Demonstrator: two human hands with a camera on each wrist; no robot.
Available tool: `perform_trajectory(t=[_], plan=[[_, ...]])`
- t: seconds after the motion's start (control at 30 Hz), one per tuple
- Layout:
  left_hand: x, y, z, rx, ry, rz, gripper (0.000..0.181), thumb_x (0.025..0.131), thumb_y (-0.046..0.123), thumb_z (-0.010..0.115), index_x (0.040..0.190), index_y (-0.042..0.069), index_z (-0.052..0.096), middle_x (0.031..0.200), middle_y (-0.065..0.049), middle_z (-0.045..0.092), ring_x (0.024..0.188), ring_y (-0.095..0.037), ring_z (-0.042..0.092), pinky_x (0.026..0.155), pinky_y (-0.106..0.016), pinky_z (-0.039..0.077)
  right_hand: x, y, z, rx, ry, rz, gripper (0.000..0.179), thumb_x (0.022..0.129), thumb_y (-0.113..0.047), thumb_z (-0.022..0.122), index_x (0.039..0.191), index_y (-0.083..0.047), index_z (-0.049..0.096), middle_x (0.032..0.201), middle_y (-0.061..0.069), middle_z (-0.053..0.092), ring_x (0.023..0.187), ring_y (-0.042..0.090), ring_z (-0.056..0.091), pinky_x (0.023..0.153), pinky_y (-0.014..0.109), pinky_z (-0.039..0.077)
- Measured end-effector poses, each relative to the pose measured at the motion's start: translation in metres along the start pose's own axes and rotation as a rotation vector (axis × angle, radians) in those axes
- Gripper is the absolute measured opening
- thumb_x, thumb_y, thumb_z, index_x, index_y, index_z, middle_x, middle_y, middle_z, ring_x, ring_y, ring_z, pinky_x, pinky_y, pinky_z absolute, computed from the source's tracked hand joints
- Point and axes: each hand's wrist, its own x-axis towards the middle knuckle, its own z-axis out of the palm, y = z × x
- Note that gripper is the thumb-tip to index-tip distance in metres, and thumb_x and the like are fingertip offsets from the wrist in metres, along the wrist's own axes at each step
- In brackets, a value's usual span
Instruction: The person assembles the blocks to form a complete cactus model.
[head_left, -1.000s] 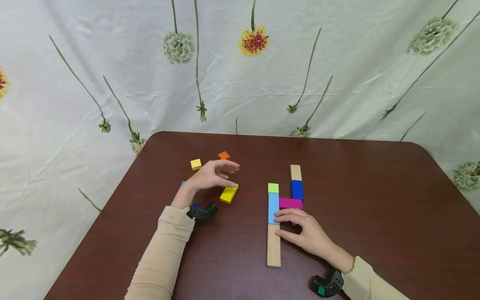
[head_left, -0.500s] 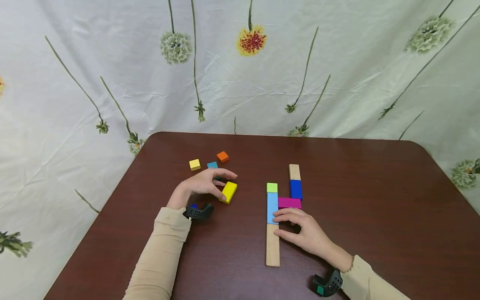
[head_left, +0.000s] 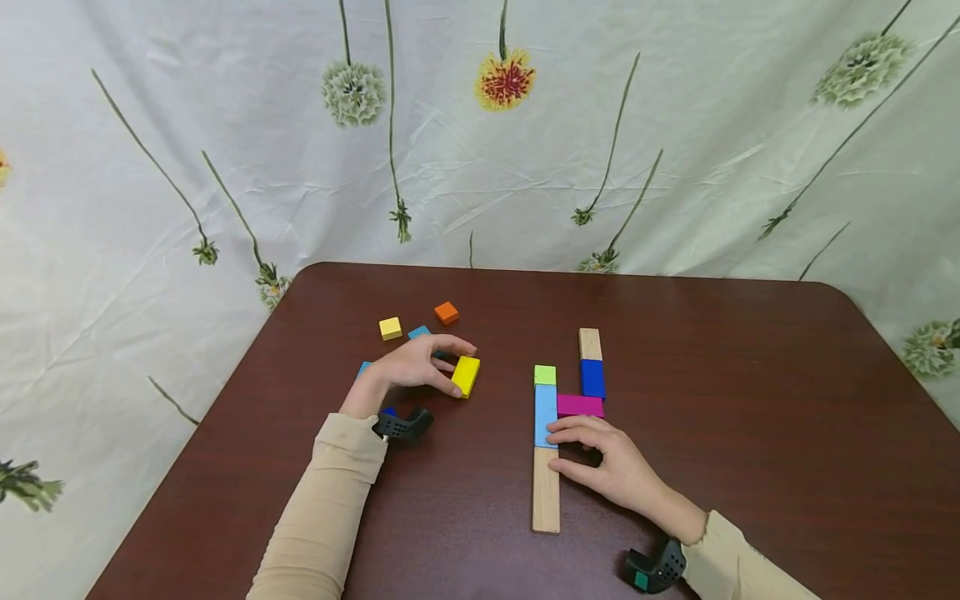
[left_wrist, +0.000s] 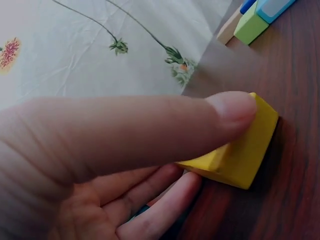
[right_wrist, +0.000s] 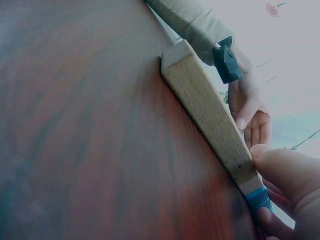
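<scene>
With thumb and fingers, my left hand (head_left: 414, 365) pinches a yellow rectangular block (head_left: 467, 377) at the left of the table. The left wrist view shows the thumb across the top edge of this block, close over the wood. My right hand (head_left: 613, 468) rests relaxed against a joined row of blocks. Its fingertips lie on the light blue block (head_left: 545, 408), and the thumb touches the long plain wooden block (right_wrist: 210, 117). A small green block (head_left: 545, 375) caps the row's far end. A magenta block (head_left: 580, 405) branches right to a dark blue block (head_left: 593, 379) and a short plain wooden block (head_left: 590, 343).
Beyond my left hand lie a small pale yellow block (head_left: 390, 328), an orange block (head_left: 446, 312) and a partly hidden blue block (head_left: 419, 332). More blue pieces peek out around the left wrist. A flower-print cloth (head_left: 480, 150) hangs behind the brown table (head_left: 750, 400).
My left hand has come down onto the yellow block, taken hold of it, and shifted it slightly right and away from me. The right hand has stayed in place on the row.
</scene>
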Motion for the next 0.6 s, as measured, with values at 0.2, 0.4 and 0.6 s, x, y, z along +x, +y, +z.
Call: perform_trajectory(t=[0.2,0.4,0.6], plan=[[-0.0001,0.0021,0.0017,-0.004,-0.009,-0.002,0.067,0.073,0.0,0.078,0.133,0.003,0.05,0.137,-0.017,0.042,0.116,-0.037,0.052,0.086,-0.035,0.051,0.0003,-0.0005,0.0,0.0,-0.001,0.001,0.027,0.078,-0.027,0.077,0.104,-0.023,0.071,0.114,-0.013,0.062,0.107,0.011,0.055,0.077,0.028,0.049],[0.0025,0.0038,0.0044,0.046,0.033,-0.004,0.065,0.072,0.005,0.08,0.131,0.004,0.053,0.134,-0.015,0.046,0.11,-0.033,0.057,0.085,-0.033,0.051,0.0003,-0.0007,0.0001,0.01,-0.003,0.007,0.026,0.078,-0.026,0.077,0.103,-0.022,0.071,0.114,-0.013,0.062,0.107,0.01,0.055,0.077,0.027,0.048],[0.0078,0.0099,0.0084,0.068,0.078,0.029,0.064,0.074,0.008,0.08,0.132,0.003,0.052,0.135,-0.015,0.047,0.105,-0.032,0.06,0.083,-0.032,0.052,0.0004,-0.0007,-0.0001,0.018,-0.005,0.009,0.026,0.079,-0.026,0.077,0.103,-0.022,0.071,0.114,-0.012,0.062,0.106,0.01,0.055,0.076,0.027,0.048]])
